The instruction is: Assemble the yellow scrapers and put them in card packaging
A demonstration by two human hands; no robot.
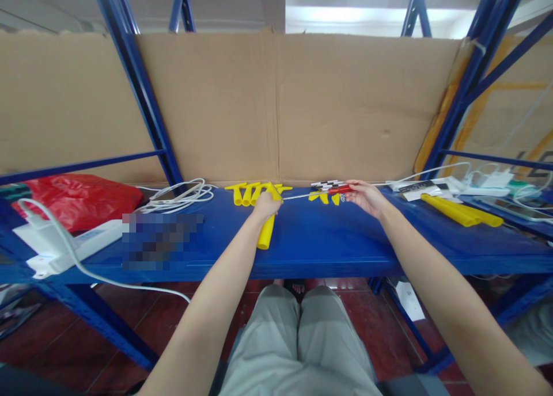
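Observation:
My left hand (266,205) is closed around a yellow plastic tube (265,235) with a narrower top part, tilted over the blue shelf. In my right hand (366,197) is a screwdriver (340,189) with a red handle and a long thin shaft. The shaft points left, and its tip reaches the top part of the yellow tube; whether it is inside or only touching I cannot tell. Behind my left hand stand several similar yellow T-shaped pieces (246,195). Near the screwdriver handle lie small yellow pieces (324,198) and black-and-white sticks (325,184).
A red plastic bag (86,199), a white power strip (93,240) and coiled white cable (184,197) occupy the left side. Yellow tubes (453,210) and a white charger (495,179) with cords lie at right. Cardboard (345,108) walls the back between blue posts (140,91).

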